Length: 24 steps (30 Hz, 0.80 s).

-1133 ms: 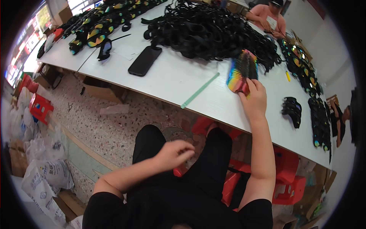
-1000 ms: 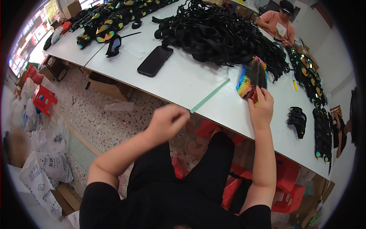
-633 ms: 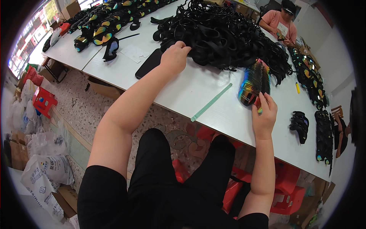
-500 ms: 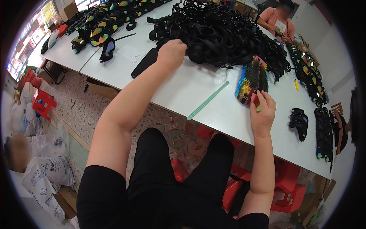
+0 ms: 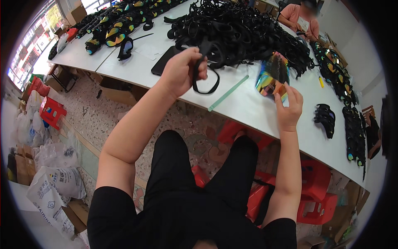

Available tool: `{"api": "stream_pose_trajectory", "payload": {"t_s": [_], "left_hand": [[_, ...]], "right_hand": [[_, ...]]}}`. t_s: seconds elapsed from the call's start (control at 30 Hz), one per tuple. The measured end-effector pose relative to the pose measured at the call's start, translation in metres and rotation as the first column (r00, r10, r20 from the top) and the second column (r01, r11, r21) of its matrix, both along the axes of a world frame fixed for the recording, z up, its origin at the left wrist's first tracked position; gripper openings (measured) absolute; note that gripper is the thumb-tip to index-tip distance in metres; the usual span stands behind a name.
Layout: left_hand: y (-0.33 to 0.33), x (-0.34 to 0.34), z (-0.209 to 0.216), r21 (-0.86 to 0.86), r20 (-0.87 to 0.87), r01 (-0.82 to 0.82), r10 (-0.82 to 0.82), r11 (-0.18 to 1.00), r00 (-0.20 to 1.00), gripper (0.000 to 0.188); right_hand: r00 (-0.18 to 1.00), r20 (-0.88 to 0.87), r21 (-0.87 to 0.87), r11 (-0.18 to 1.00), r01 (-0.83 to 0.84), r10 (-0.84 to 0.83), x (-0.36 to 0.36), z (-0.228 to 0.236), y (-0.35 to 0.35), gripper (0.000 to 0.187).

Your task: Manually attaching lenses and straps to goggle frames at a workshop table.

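Note:
My left hand point(image 5: 184, 71) is closed on a black goggle frame point(image 5: 218, 83), a thin soft loop hanging below my fingers, just in front of the big pile of black frames and straps point(image 5: 232, 33). On the right, my right hand point(image 5: 290, 107) has its thumb and fingers closed at the near end of a row of rainbow-mirrored goggle lenses point(image 5: 271, 76). They pinch the nearest lens, though its grip is partly hidden by the fingers. Between my hands a green strip point(image 5: 229, 93) lies slantwise on the white table point(image 5: 244, 110).
A black phone-like slab point(image 5: 163, 61) lies beside the pile. Finished goggles point(image 5: 116, 37) cover the far left; more goggles point(image 5: 333, 62) line the right edge. Several stacked black pieces point(image 5: 324, 120) and a yellow tool point(image 5: 321, 81) lie at right. Another person point(image 5: 299, 18) sits across.
My left hand has pulled a black goggle frame out of the pile toward me. The right hand stays at the near end of the lenses, and the view has shifted slightly.

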<state>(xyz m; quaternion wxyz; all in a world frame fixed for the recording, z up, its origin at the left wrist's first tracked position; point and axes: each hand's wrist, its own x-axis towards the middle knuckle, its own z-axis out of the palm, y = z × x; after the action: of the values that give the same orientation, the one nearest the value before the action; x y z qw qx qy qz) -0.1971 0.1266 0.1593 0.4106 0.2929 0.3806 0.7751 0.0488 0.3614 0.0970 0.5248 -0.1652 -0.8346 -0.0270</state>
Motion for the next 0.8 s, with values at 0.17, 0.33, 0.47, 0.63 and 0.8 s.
{"api": "stream_pose_trajectory", "payload": {"t_s": [0.17, 0.33, 0.47, 0.63, 0.8], "left_hand": [[-0.035, 0.059, -0.025, -0.164, 0.071, 0.286, -0.278, 0.944, 0.958, 0.017], [-0.055, 0.1, -0.061, -0.291, 0.154, 0.485, -0.46, 0.825, 0.874, 0.012], [-0.059, 0.118, -0.096, -0.47, 0.201, 0.534, -0.503, 0.703, 0.84, 0.01], [-0.07, 0.13, -0.126, -0.546, 0.333, 0.619, -0.532, 0.564, 0.779, 0.013], [-0.076, 0.145, -0.152, -0.483, 0.429, 0.744, -0.616, 0.461, 0.66, 0.02]], "right_hand": [[0.659, -0.661, -0.694, 0.04, -0.719, 0.359, 0.029, -0.004, -0.078, 0.034], [0.387, -0.857, -0.515, -0.61, -0.602, 0.341, 0.065, -0.052, -0.149, 0.057], [0.372, -0.899, -0.43, -0.625, -0.652, 0.231, 0.09, -0.071, -0.171, 0.059], [0.551, -0.81, -0.54, -0.625, -0.564, 0.201, 0.122, -0.094, -0.17, 0.053], [0.626, -0.759, -0.564, -0.66, -0.497, 0.177, 0.131, -0.119, -0.187, 0.046]]}}
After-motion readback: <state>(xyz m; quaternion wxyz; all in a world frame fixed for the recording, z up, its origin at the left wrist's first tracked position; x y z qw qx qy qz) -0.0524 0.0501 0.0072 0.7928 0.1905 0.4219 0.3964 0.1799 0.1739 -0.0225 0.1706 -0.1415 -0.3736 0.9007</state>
